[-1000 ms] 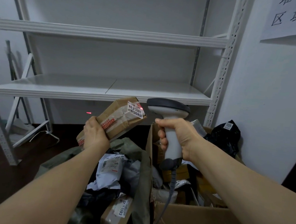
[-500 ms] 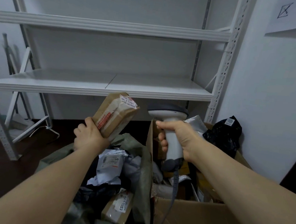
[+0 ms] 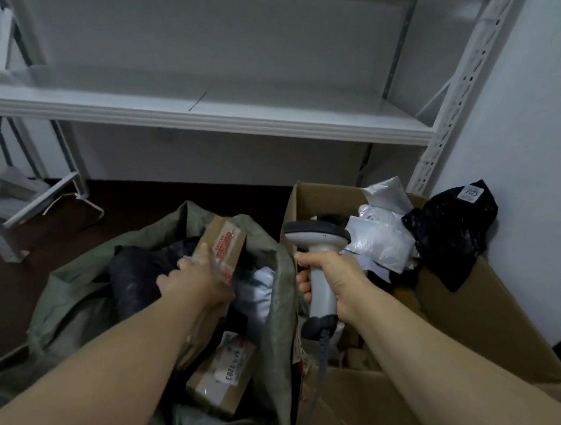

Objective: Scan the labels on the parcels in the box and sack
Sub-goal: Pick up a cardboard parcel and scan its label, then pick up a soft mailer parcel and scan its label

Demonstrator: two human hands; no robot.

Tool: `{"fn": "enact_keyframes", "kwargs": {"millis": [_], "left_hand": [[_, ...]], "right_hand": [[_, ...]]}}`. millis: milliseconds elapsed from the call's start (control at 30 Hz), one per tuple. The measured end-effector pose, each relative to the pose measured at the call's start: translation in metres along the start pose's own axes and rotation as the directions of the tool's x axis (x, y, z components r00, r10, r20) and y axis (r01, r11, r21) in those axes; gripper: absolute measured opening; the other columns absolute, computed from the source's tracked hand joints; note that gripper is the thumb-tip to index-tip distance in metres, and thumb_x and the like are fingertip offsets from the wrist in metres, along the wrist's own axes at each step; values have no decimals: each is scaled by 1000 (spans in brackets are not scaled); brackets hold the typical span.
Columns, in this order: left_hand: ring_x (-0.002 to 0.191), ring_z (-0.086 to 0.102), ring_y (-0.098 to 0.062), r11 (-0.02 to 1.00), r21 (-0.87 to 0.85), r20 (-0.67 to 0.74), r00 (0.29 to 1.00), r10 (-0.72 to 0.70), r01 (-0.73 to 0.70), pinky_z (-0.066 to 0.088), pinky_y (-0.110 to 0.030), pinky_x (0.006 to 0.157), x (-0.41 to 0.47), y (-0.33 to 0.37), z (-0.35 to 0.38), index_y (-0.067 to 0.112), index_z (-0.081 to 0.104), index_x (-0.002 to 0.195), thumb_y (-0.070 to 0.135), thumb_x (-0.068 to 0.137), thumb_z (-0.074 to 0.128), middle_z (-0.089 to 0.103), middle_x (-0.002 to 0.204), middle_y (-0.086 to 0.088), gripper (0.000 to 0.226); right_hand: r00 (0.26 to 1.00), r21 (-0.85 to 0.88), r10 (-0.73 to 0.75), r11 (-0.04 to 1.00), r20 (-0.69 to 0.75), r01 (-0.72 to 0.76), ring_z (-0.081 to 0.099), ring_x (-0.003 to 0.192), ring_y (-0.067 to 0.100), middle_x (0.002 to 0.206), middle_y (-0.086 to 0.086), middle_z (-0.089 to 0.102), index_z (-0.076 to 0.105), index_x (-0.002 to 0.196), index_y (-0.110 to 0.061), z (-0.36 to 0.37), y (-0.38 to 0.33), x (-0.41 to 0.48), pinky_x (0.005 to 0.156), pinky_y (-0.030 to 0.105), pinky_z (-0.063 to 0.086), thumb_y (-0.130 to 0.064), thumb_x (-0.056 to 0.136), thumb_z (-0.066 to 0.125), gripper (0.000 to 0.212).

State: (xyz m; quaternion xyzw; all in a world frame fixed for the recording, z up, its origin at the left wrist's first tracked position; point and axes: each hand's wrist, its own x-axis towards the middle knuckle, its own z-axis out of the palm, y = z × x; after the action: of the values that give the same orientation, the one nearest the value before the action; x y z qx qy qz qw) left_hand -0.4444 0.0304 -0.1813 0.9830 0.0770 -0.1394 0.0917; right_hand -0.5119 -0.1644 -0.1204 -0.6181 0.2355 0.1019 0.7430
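Observation:
A green sack (image 3: 65, 298) lies open at the left with several parcels inside. My left hand (image 3: 194, 279) is down in its mouth, holding a brown cardboard parcel with red-printed tape (image 3: 223, 244). Lower in the sack lies another brown parcel with a white label (image 3: 225, 375), beside a black bag (image 3: 135, 277) and a white bag (image 3: 257, 295). My right hand (image 3: 329, 278) grips the handle of a grey barcode scanner (image 3: 317, 240), head pointing left, over the open cardboard box (image 3: 488, 321) on the right.
Silver bags (image 3: 379, 235) and a black bag with a white label (image 3: 449, 228) fill the box's far end. A white metal shelf rack (image 3: 199, 112) stands behind, its upright at the right against a white wall. Dark floor lies at the left.
My left hand has brought the brown parcel down from in front of the scanner into the sack's mouth. The scanner's red light is gone. The view has tilted downward.

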Motion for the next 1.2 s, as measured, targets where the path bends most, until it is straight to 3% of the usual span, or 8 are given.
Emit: {"fn": "enact_keyframes", "kwargs": {"millis": [267,433,567,700,800,900,1100,1200], "left_hand": [[132,31,-42,964,266,-22,1000,4,2,28,-51,104,53,29,60,25,-11,152,56,91,46,22,150,-24,89],[138,24,-40,992,-110,148,988,-49,66,21,-51,113,63,47,53,27,15,152,54,88,43,21,153,-20,75],[127,39,-37,976,-213,-160,984,-72,37,28,-43,105,53,88,19,8,49,131,39,94,41,44,137,-19,48],[121,43,-36,928,-155,-413,875,251,-339,35,-42,100,35,156,2,14,55,126,29,91,52,47,130,-16,38],[121,45,-32,817,-142,-314,808,498,-559,40,-38,98,41,214,18,12,55,127,18,89,52,50,129,-15,38],[125,47,-29,775,-123,-141,784,604,-620,41,-35,100,60,269,48,11,50,134,12,91,50,50,135,-13,43],[119,52,-34,843,-171,46,851,524,-510,43,-37,98,140,359,112,-1,42,135,21,93,57,50,134,-20,50],[132,38,-36,825,-31,68,823,564,-564,35,-40,104,187,388,145,8,24,147,35,88,64,35,145,-20,77]], "right_hand": [[998,18,65,998,-26,-65,49,38,15,47,6,55,59,74,-2,-7,21,59,41,22,43,-15,87,67,19],[996,71,76,995,-35,-74,50,37,15,48,7,56,59,81,-1,-25,24,64,40,21,44,-13,85,69,16],[993,162,88,984,-79,-75,48,33,13,47,7,55,59,80,-2,-53,24,62,38,19,43,-12,85,68,14],[975,262,93,964,-203,-38,47,35,12,48,6,53,60,74,-1,-98,19,64,38,19,42,-10,86,65,16],[943,361,110,932,-313,11,47,35,12,50,7,53,57,70,-3,-142,18,80,38,20,42,-8,86,64,18],[913,479,146,876,-380,59,47,35,14,53,7,53,56,69,-3,-185,26,109,38,21,41,-8,84,65,18],[937,658,178,750,-301,69,40,36,12,47,2,45,49,64,-10,-250,43,188,35,17,36,-10,91,56,28],[962,668,148,743,-230,45,40,35,10,48,1,45,48,67,-12,-268,48,226,36,15,36,-10,92,53,25]]}}
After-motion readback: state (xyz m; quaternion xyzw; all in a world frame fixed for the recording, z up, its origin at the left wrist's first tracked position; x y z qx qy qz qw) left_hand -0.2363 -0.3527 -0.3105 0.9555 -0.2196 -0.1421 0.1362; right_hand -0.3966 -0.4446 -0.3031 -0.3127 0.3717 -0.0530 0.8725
